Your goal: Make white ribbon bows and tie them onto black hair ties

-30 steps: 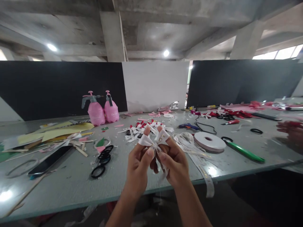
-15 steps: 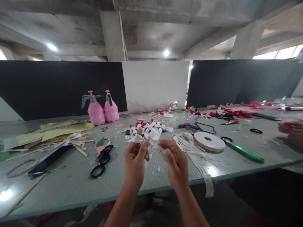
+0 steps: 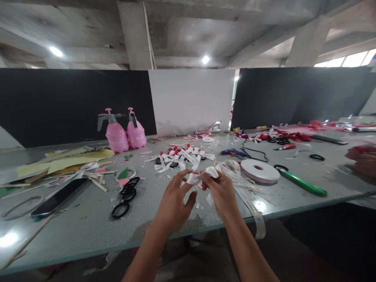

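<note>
My right hand (image 3: 221, 192) is closed in a pinch on a white ribbon (image 3: 212, 171), whose loop rises above the fingertips. Close beside it, my left hand (image 3: 176, 197) has its index and middle fingers at the ribbon's left part, with the thumb held apart below. Behind both hands lies a pile of white and red ribbon bows (image 3: 183, 157). To the right, a white ribbon roll (image 3: 260, 171) rests on the table, and loose printed ribbon (image 3: 255, 215) hangs over the front edge.
Black hair ties (image 3: 128, 194), a phone (image 3: 58, 198) and paper scraps lie left. Two pink spray bottles (image 3: 116, 137) stand behind. A blue glue gun (image 3: 232, 152), green-handled tool (image 3: 305, 184) and red cutter (image 3: 286, 147) lie right. Another person's hand (image 3: 362, 158) is at the far right.
The ribbon, stretched between both hands before, is now bunched and looped at my right fingertips. My left hand has turned back-up, its thumb moved away from the ribbon.
</note>
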A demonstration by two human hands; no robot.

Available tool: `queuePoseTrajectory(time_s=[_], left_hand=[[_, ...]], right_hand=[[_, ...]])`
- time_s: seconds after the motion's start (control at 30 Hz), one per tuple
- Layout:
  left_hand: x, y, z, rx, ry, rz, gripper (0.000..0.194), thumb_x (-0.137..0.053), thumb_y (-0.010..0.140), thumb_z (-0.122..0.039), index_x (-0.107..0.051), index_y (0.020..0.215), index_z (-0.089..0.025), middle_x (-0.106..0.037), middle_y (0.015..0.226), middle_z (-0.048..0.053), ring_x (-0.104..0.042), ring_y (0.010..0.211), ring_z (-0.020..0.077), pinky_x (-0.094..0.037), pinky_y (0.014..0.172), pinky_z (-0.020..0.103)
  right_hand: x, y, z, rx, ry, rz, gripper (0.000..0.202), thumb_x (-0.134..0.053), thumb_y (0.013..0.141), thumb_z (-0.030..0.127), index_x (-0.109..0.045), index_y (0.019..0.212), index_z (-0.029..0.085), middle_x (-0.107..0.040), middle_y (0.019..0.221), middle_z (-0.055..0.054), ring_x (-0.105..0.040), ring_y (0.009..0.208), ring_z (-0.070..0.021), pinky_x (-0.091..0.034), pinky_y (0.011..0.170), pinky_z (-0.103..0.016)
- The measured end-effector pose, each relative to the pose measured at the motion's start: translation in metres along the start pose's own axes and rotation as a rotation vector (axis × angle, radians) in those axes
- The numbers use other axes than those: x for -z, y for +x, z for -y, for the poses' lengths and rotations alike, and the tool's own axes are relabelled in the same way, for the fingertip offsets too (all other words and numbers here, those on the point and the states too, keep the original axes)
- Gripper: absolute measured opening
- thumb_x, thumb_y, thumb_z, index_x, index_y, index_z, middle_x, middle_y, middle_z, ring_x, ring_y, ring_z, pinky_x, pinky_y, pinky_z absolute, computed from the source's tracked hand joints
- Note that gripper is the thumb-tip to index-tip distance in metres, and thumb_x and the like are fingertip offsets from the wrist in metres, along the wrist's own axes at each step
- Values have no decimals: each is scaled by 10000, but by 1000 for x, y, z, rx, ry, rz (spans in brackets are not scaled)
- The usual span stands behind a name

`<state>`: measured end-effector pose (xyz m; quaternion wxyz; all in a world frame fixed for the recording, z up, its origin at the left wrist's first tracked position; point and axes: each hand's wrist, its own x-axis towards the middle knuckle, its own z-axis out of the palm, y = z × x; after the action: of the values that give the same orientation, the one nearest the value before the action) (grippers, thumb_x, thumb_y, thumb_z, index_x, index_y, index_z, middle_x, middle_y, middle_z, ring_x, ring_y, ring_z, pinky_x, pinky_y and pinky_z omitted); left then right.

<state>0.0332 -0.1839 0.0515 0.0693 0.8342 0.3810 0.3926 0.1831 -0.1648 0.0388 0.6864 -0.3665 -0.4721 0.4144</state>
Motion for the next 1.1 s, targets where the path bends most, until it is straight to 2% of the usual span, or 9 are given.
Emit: queuePoseTrajectory(time_s=[0.13,0.23,0.4,0.53,0.6,0.7,0.8,0.97,1.1], left_hand=[[-6,-6,7,-55,143,75,546,-501,869,-204,-409,1396,-308,-383,1462,79,-422,1281,267,-358,1056,483],[-10,-10,8,-52,101,117,607,-546,850,-238,-364,1420,-340,-379,1476,65,-404,1296,281,-327,1060,506],[-8,1,8,212,-294,-198,499,-557,860,-343,-469,1343,-253,-592,1228,94,-561,1070,212,-414,944,382],[-8,20,6,340,-460,-126,312,-627,794,-435,-684,968,-182,-682,909,58,-602,847,181,-442,801,303],[-11,26,5,356,-531,-118,286,-630,789,-436,-675,797,-154,-654,753,37,-575,729,150,-438,703,262],[-20,29,3,394,-745,-141,286,-653,773,-421,-622,784,-137,-585,678,7,-515,620,103,-421,591,215],[-28,27,4,465,-921,-136,310,-635,782,-449,-561,794,-148,-542,663,-14,-480,562,84,-431,526,201],[-30,25,7,479,-841,-80,363,-630,766,-507,-573,844,-158,-529,660,-18,-466,542,82,-412,465,181],[-23,28,11,437,-679,10,363,-697,713,-480,-620,847,-151,-546,603,-20,-463,508,79,-362,468,183]], right_hand=[[7,-2,-7,-4,73,-75,297,-732,711,417,-651,749,134,-533,533,23,-462,485,-91,-381,493,-234],[14,2,-9,-23,122,-180,317,-741,698,437,-634,730,140,-521,518,30,-453,459,-86,-367,467,-227],[19,5,-9,-34,10,-156,357,-744,688,453,-683,776,112,-537,517,12,-457,460,-90,-374,445,-229],[14,-1,-10,-60,-15,-47,336,-734,708,431,-699,815,115,-536,529,10,-446,469,-84,-365,437,-216],[11,-5,-11,-89,34,-32,340,-732,706,444,-690,800,120,-480,505,37,-358,419,-52,-276,392,-192],[8,-8,-12,-166,151,-59,372,-728,694,484,-665,753,123,-421,502,59,-239,381,-17,-152,368,-178],[6,-9,-13,-236,225,-71,375,-747,667,482,-633,715,128,-397,503,66,-210,376,-12,-127,368,-177],[6,-10,-20,-194,64,-112,389,-700,699,516,-610,668,138,-399,500,55,-239,402,-32,-173,383,-195],[17,-4,-11,-24,-277,18,404,-605,776,534,-611,647,150,-444,504,31,-334,443,-70,-254,431,-217]])
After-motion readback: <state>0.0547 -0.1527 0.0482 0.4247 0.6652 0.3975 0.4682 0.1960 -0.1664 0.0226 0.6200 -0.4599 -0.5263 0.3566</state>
